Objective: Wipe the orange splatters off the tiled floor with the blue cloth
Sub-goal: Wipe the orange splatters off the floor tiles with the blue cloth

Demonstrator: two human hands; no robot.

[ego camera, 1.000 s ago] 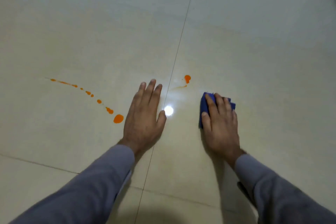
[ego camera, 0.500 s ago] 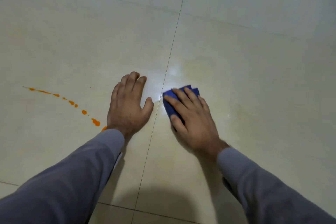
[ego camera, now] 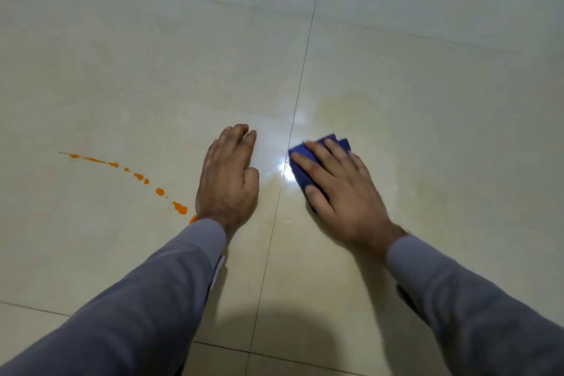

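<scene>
The folded blue cloth (ego camera: 300, 163) lies bunched under the right hand (ego camera: 341, 189), whose straight fingers press it flat just right of the grout line (ego camera: 300, 91). The left hand (ego camera: 227, 180) rests palm-down, holding nothing. Orange splatters (ego camera: 139, 175) trail along the tiled floor (ego camera: 427, 85) to its left.

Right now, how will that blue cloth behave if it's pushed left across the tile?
The cloth is folded and soft, so it probably bunches unless the right hand keeps it flat. The floor looks glossy, so it likely slides easily.
</scene>
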